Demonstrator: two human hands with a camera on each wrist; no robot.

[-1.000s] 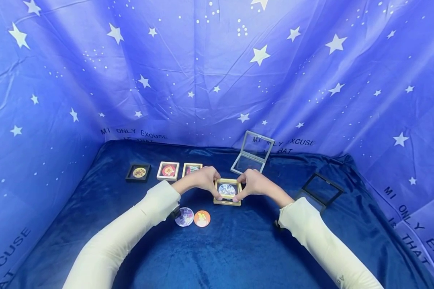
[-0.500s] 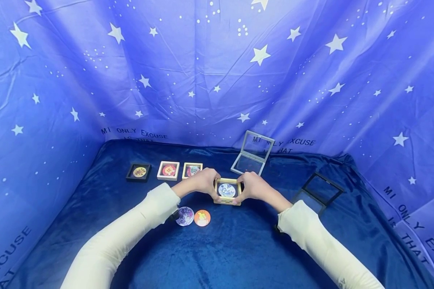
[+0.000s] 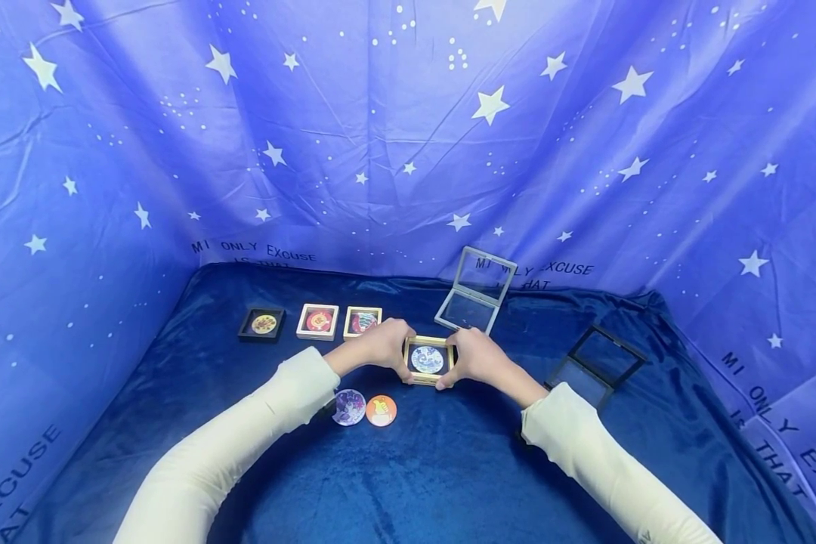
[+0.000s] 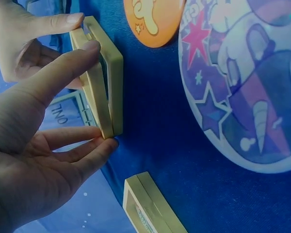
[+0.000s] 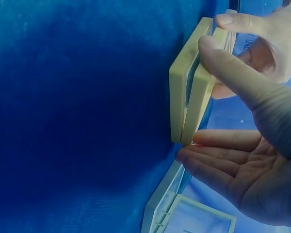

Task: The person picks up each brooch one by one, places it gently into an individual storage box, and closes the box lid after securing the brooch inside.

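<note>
In the head view a hinged display frame with a pale yellow rim [image 3: 430, 380] lies between my hands. A round blue-and-white badge [image 3: 427, 360] shows through its clear window. My left hand [image 3: 389, 346] grips the frame's left side, thumb at the near edge and fingers at the far edge. Likewise my right hand [image 3: 477, 355] holds the right side. Both wrist views show a narrow wedge-shaped gap between the frame's halves, with the left thumb [image 4: 68, 73] and the right thumb [image 5: 233, 73] on the upper half's edge. The fingertips are at the hinge side.
Left of the hands sit a black frame [image 3: 261, 325], a white frame [image 3: 317, 336] and another yellow frame [image 3: 363, 309], each with a badge. A purple badge [image 3: 350, 408] and an orange badge [image 3: 381, 411] lie nearer. An unfolded grey frame [image 3: 477, 293] and unfolded black frame [image 3: 601, 365] stand right.
The upper half of the yellow frame has come down towards the lower half, narrowing the gap at the near edge. Both thumbs have moved down with it; the other things stay put.
</note>
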